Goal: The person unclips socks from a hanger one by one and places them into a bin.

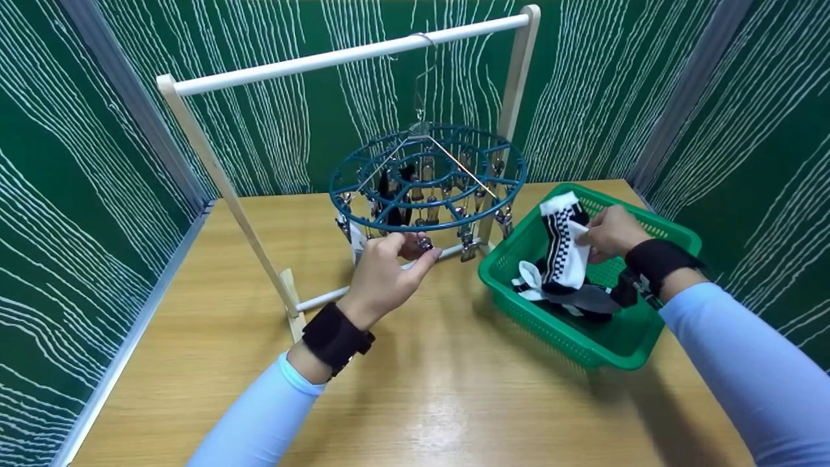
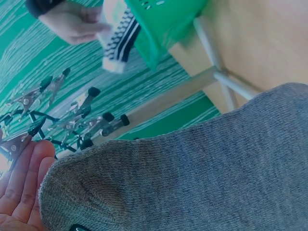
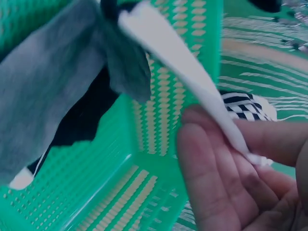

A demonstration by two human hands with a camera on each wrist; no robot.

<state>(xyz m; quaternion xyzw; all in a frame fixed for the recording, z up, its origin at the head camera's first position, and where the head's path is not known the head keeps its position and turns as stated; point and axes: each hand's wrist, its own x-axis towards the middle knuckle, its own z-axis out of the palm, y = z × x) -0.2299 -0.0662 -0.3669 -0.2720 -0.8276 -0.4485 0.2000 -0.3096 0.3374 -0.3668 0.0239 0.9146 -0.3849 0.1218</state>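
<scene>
My right hand (image 1: 613, 233) pinches a white sock with black stripes and checks (image 1: 563, 243) above the green basket (image 1: 570, 347). In the right wrist view, a narrow white part of the sock (image 3: 190, 72) runs between thumb and fingers. At the near rim of the blue round hanger (image 1: 415, 227), my left hand (image 1: 386, 275) holds a small metal clip (image 1: 425, 243) between thumb and fingers. A grey sock (image 2: 183, 168) fills the lower left wrist view, close to the left fingers, hiding part of that hand.
The hanger hangs by a hook from a white bar (image 1: 356, 53) on a wooden stand. Several clips (image 1: 468, 250) and a black sock (image 1: 395, 191) dangle from it. Grey, black and white socks (image 1: 583, 298) lie in the basket. Green patterned walls surround the table (image 1: 428, 402).
</scene>
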